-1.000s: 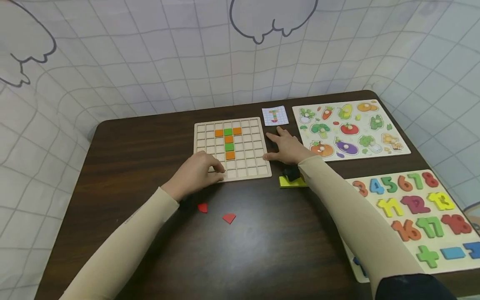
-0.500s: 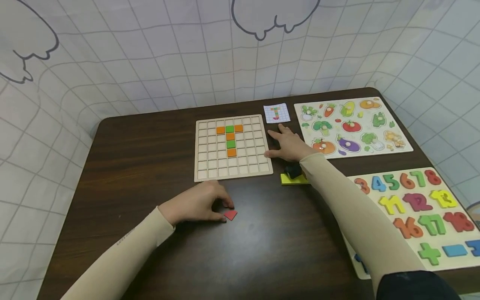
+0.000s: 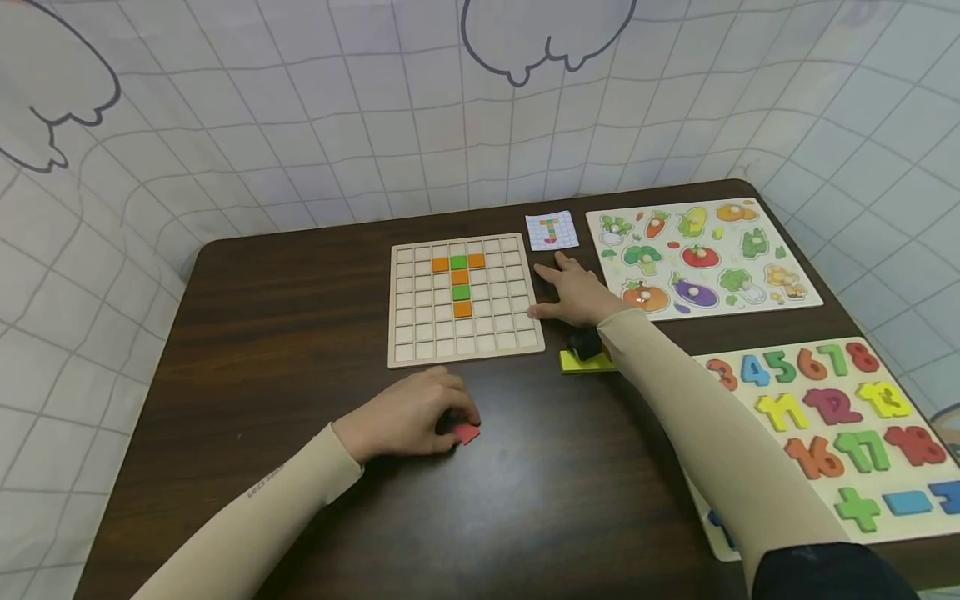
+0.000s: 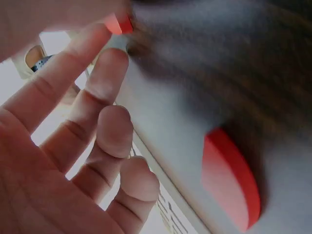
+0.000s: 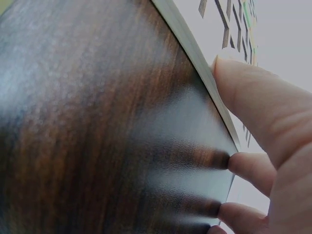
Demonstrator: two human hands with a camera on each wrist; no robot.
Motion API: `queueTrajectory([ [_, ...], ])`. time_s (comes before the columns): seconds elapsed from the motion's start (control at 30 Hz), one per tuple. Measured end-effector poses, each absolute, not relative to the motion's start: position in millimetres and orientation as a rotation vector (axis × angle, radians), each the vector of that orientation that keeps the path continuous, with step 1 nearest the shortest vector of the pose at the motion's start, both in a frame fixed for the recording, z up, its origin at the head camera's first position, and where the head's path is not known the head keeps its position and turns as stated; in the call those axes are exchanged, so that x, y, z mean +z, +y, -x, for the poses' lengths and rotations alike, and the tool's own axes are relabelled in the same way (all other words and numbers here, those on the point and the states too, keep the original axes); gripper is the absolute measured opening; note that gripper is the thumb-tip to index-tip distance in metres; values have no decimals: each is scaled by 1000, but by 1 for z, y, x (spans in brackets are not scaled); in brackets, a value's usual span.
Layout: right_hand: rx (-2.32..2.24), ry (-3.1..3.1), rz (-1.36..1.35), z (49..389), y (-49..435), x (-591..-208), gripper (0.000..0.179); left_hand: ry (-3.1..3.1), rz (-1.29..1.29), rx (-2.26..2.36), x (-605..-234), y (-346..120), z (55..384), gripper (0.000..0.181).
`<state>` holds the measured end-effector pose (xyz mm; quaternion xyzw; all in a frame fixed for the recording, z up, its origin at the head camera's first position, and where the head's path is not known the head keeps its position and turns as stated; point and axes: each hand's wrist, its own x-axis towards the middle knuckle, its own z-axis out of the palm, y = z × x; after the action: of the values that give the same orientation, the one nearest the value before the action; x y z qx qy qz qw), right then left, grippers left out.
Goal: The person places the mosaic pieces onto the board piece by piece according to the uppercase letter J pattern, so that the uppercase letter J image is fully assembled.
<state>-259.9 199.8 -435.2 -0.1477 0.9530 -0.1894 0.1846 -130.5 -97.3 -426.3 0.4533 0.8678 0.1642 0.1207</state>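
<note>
My left hand (image 3: pixel 412 414) is low over the table in front of the grid board, thumb and index finger pinching a red quarter-circle tile (image 3: pixel 468 433). In the left wrist view this tile (image 4: pixel 120 23) shows at the fingertips, and a second red quarter-circle tile (image 4: pixel 231 179) lies on the table below the other fingers; the head view hides it behind the hand. My right hand (image 3: pixel 576 292), fingers spread, rests at the right edge of the wooden grid board (image 3: pixel 487 343), thumb on its rim. Orange and green square tiles (image 3: pixel 461 292) form a T shape on the board.
A small pattern card (image 3: pixel 551 230) lies behind the right hand. Beyond it is a vegetable puzzle board (image 3: pixel 708 304). A number puzzle board (image 3: pixel 768 504) lies under the right forearm. Yellow pieces (image 3: pixel 581 363) with a black object (image 3: pixel 585 342) sit beside the right wrist.
My left hand has moved from the grid board's lower left edge toward me and right, and now pinches a red tile that lay on the table. The right hand has stayed in place.
</note>
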Motion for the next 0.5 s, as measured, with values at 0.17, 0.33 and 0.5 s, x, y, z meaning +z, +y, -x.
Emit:
queueTrajectory([
  [0.17,-533,2691,411,260,200,-436,86,2541,-1317,474,-428,-93,128,21],
  [0.33,-534,2691,412,261,201,-436,86,2544,-1384,496,-430,-93,131,16],
  [0.5,-528,2683,421,261,201,-436,86,2614,-1302,535,-432,-94,132,16],
])
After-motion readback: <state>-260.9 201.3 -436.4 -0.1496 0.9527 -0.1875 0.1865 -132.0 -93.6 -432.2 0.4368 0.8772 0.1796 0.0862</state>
